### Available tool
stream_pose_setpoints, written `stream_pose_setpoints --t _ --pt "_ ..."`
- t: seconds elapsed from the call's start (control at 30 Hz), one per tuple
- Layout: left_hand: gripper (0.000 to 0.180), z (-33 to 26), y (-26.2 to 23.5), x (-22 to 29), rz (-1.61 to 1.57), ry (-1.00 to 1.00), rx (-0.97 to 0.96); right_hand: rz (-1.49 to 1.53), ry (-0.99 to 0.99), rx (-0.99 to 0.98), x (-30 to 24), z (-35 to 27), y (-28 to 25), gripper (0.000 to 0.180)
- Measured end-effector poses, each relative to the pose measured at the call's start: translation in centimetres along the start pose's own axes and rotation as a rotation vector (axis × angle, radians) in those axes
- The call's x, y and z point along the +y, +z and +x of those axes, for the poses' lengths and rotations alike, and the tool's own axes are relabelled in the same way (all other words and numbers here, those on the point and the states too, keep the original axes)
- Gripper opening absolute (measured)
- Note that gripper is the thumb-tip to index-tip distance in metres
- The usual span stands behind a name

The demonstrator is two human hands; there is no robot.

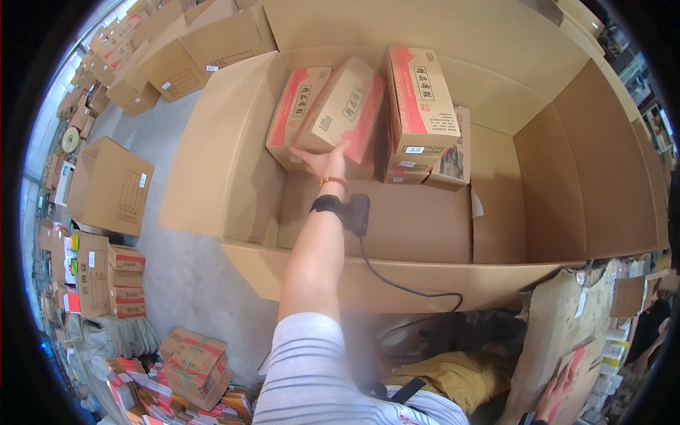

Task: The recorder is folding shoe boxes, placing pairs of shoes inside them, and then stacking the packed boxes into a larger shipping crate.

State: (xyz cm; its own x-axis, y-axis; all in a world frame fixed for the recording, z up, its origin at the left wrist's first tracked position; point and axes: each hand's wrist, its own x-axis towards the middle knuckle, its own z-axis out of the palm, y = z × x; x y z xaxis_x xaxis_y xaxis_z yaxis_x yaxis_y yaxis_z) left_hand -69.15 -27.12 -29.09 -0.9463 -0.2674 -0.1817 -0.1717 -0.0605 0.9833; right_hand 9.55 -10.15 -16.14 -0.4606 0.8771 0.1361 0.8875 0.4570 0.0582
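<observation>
My left hand (pixel 324 163) reaches into a large open carton (pixel 397 283) and grips the near end of a brown-and-red cardboard box (pixel 343 106). That box sits tilted, leaning over another red-and-brown box (pixel 301 106) on its left; some of my fingers are hidden. To its right stands a stack topped by a similar box (pixel 425 95), with another box (pixel 457 149) beside it. At the lower right my right hand (pixel 554 398) lies with fingers stretched out on a brown box with red print (pixel 582 372).
A black device (pixel 358 214) is strapped at my left wrist, its cable (pixel 411 289) trailing over the carton's near wall. Worn cardboard (pixel 559 319) stands at the right. Tied flattened boxes (pixel 195 365) lie lower left; several cartons (pixel 113 188) line the left floor.
</observation>
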Motion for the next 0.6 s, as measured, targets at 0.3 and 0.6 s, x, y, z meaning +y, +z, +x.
stream_pose_setpoints --t 0.3,0.6 --pt "0.12 -0.2 -2.3 5.8 -0.599 -0.239 0.022 0.053 0.116 -0.08 -1.7 -0.3 -0.8 0.055" --pt "0.115 5.5 -2.8 2.5 -0.353 -0.367 -0.044 0.091 0.248 -0.067 -3.6 -0.3 -2.1 0.059"
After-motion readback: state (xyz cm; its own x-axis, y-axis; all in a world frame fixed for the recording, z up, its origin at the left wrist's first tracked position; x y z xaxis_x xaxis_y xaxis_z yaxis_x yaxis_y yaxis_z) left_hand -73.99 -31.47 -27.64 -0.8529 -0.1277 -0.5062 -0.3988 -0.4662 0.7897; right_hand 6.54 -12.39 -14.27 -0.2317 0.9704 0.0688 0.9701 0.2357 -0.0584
